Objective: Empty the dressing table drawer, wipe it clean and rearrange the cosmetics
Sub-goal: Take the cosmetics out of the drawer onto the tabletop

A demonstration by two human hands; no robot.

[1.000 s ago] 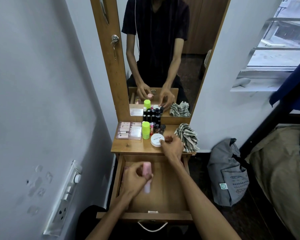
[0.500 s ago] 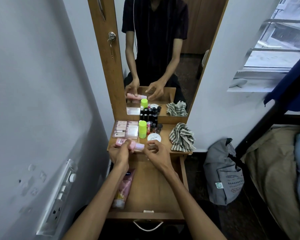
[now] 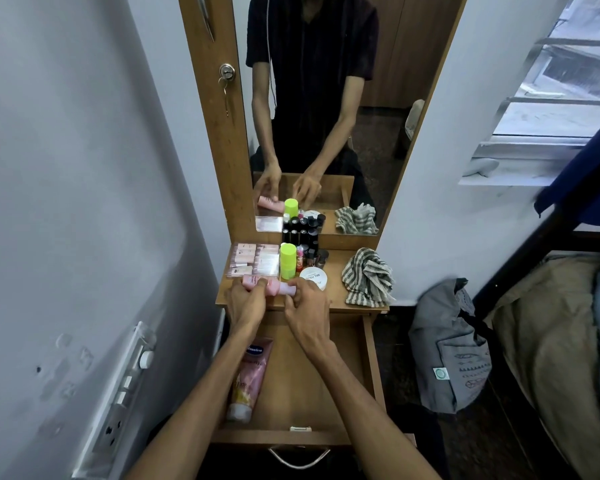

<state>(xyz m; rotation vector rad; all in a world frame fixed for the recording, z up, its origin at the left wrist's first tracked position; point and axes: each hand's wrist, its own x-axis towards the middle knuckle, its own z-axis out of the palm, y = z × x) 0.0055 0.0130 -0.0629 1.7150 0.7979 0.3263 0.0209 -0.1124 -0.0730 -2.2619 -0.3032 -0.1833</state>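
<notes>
Since a second ago both hands have risen from the open wooden drawer (image 3: 369, 362) to the tabletop edge at frame centre. Left hand (image 3: 245, 303) grips a small pink bottle (image 3: 274, 287) lying sideways; right hand (image 3: 305, 306) pinches its pale cap end. One pink squeeze tube (image 3: 248, 379) lies along the drawer's left side. Just right, a striped grey cloth (image 3: 368, 277) sits crumpled.

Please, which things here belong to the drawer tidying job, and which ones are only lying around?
Job: drawer, pink tube in it, pink bottle held by both hands, green bottle, white jar, striped cloth.

Lying about: grey bag, wall sockets, key.
</notes>
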